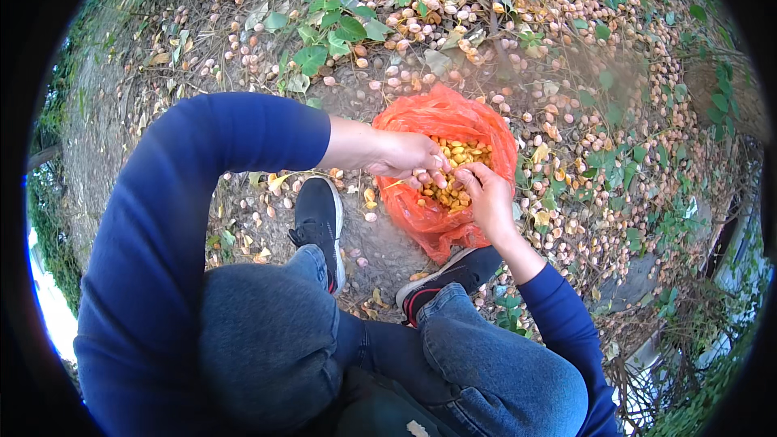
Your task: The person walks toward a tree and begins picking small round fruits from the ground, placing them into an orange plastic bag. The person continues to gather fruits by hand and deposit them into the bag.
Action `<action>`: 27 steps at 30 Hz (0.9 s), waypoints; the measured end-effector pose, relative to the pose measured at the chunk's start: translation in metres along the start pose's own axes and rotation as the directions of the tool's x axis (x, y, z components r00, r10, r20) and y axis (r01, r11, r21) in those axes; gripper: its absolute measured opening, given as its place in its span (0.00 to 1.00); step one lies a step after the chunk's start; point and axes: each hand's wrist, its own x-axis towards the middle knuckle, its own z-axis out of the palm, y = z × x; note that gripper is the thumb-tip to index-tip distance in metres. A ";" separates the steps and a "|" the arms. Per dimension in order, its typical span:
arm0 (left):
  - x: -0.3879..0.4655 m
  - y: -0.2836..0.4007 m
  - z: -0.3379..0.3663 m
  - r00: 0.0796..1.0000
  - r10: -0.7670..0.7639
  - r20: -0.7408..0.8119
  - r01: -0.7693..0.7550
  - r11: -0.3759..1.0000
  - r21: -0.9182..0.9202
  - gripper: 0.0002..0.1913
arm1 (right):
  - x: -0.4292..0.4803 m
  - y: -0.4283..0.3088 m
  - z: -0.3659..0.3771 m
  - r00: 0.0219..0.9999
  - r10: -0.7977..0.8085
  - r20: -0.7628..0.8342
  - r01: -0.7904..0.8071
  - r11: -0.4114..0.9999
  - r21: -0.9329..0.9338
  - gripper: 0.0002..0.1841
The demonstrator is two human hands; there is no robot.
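An orange-red plastic bag [419,224] stands gaping on the ground before me, with many yellow-orange ginkgo fruits [455,197] inside. Over its mouth, my left hand [407,155] reaches in from the left, its fingers curled around small pale pieces that look like ginkgo fruits or seeds. My right hand [493,200] comes from the lower right, thumb and forefinger pinched together close to the left fingertips. Whatever lies between the right fingertips is too small to make out. A thin yellow leaf or stalk shows below the left hand.
Fallen pinkish ginkgo fruits [419,27] litter the soil, thickest at the top and right. Green leafy plants [340,30] grow beyond the bag. My black shoes [318,212] flank the bag's near side, and my jeans-clad knees [267,340] fill the bottom. A tree trunk [722,94] stands at right.
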 end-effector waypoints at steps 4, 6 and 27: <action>0.004 0.007 -0.005 0.999 -0.018 -0.051 0.023 0.996 0.087 0.12 | 0.009 0.010 0.003 1.000 0.026 -0.011 -0.024 0.995 0.093 0.11; 0.005 0.007 -0.006 0.997 -0.017 -0.069 0.026 0.992 0.123 0.13 | 0.012 0.018 0.003 0.999 0.024 -0.031 -0.021 0.994 0.112 0.10; 0.017 -0.007 -0.008 0.986 0.016 -0.168 0.022 0.974 0.224 0.13 | 0.021 0.012 0.004 0.996 0.085 0.034 -0.090 0.966 0.242 0.08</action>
